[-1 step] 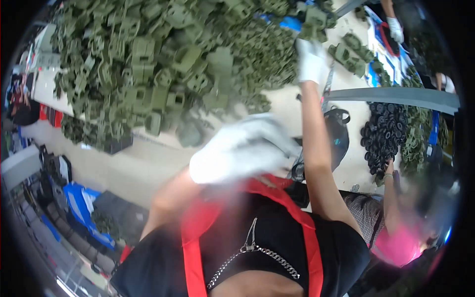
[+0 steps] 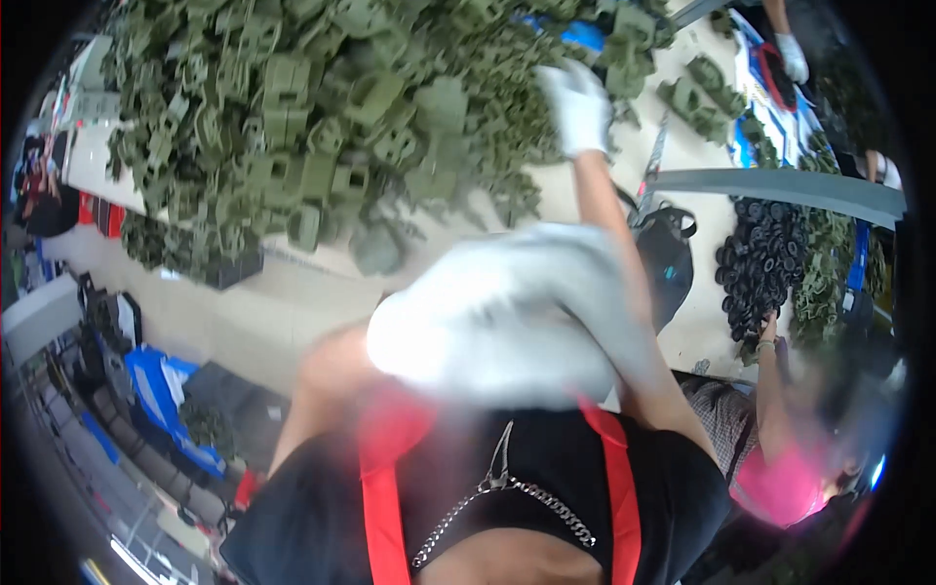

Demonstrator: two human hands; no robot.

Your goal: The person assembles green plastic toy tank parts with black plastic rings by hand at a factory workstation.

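Observation:
My left hand (image 2: 497, 307), in a white glove, hangs close in front of my chest. Motion smears its fingers, so whether they hold anything cannot be made out. My right hand (image 2: 580, 109), also white-gloved, reaches out over the right edge of a big heap of olive-green plastic parts (image 2: 292, 127). Its fingers look stretched out, and nothing shows in them. Smaller green pieces (image 2: 502, 127) lie just left of that hand. One rounded green part (image 2: 375, 249) rests at the near edge of the heap.
A grey bar (image 2: 780, 185) crosses at the right. Beyond it lies a pile of black wheels (image 2: 765, 258), touched by another person in pink (image 2: 780, 483). A dark bag (image 2: 665, 258) is beside my right forearm. Blue material (image 2: 166, 409) lies at the left.
My right hand has shifted left toward the heap, and its fingers now show more spread. My left hand has moved a little to the right and appears larger, still blurred.

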